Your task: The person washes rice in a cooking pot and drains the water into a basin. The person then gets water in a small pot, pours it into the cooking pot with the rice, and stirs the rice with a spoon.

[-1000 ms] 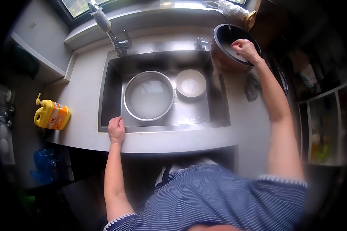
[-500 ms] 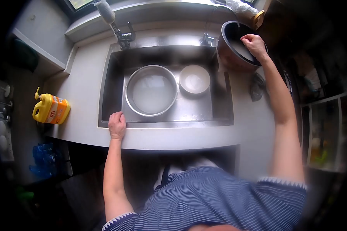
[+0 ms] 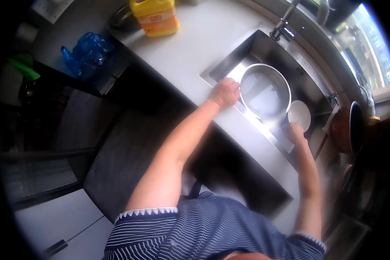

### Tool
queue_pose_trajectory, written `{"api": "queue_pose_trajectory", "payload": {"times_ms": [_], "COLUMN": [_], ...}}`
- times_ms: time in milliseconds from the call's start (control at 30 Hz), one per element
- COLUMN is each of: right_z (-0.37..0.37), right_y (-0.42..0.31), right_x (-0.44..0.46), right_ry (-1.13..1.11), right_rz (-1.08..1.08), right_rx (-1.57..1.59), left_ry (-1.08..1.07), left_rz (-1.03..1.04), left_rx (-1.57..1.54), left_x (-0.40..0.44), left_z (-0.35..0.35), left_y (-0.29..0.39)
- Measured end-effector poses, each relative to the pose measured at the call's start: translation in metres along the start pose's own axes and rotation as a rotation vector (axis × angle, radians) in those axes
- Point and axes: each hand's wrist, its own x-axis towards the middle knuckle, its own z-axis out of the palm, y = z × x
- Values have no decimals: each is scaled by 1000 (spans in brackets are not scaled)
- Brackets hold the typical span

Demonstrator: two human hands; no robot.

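A round metal basin point(image 3: 264, 93) with cloudy liquid stands in the steel sink point(image 3: 258, 52). My left hand point(image 3: 226, 92) is at the basin's left rim, over the sink's front edge, with its fingers closed on the rim. To the basin's right is a pale bowl point(image 3: 300, 115). My right hand point(image 3: 294, 132) is low in the sink, between the basin and the bowl's near side; its fingertips are hidden and blurred, so its grip cannot be made out.
A dark-lined pot point(image 3: 346, 128) stands right of the sink. The faucet point(image 3: 282, 30) rises at the sink's back. A yellow soap bottle point(image 3: 157, 17) is on the counter point(image 3: 169, 56). A blue plastic bag point(image 3: 89, 54) lies at the far left.
The view has turned sharply to the left. My right hand has left the pot and come down into the sink. My left hand has moved from the sink's edge to the basin's rim.
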Motion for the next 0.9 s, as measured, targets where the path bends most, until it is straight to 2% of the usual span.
{"api": "queue_pose_trajectory", "payload": {"times_ms": [33, 67, 100, 133, 167, 233, 267, 300, 367, 400, 433, 467, 500, 567, 633, 767, 833, 900], "right_z": [4, 5, -12, -20, -20, -38, -43, -46, -42, -70, -80, -78, -70, -54, -39, -34, -32, -30], "right_y": [-21, -30, -43, -53, -56, -77, -90, -105, -138, -226, -272, -315, -356, -431, -498, -618, -682, -749], "right_x": [-2, -5, -13, -22, -22, -29, -28, -27, -14, -31, -33, -26, -17, -2, 17, 62, 86, 107], "right_ry": [108, 255, 172, 250, 207, 307, 361, 413, 381, 341, 179, 145, 114, 6, 11, -130, -195, -200], "right_rz": [110, 153, 250, 184, 208, 147, 179, 211, 118, 64, 143, 116, 93, -105, -296, -489, -481, -620], "right_rx": [431, 408, 322, 215, 217, 169, 268, 367, 655, 707, 757, 746, 741, 663, 549, 498, 533, 435], "left_ry": [21, 93, 156, 202, 251, 147, 146, 109, -1, -97, -188, -194, -112, -115, -130, 7, 43, 112], "left_rz": [9, 19, 31, 80, 144, 98, 83, 22, -176, -358, -539, -686, -824, -972, -1173, -1226, -1246, -1342], "left_rx": [1, -50, -103, -102, -97, -152, -151, -132, -68, -60, -19, -1, -31, 23, -41, -65, -63, -92], "left_x": [-3, -9, -20, -38, -60, -118, -154, -196, -294, -340, -390, -436, -475, -528, -545, -554, -561, -595], "left_z": [0, -12, -29, -45, -61, -106, -128, -143, -178, -198, -211, -226, -243, -275, -302, -335, -360, -368], "left_y": [-1, 6, 17, 23, 20, 10, -3, -21, -67, -88, -111, -126, -137, -154, -167, -216, -252, -297]}}
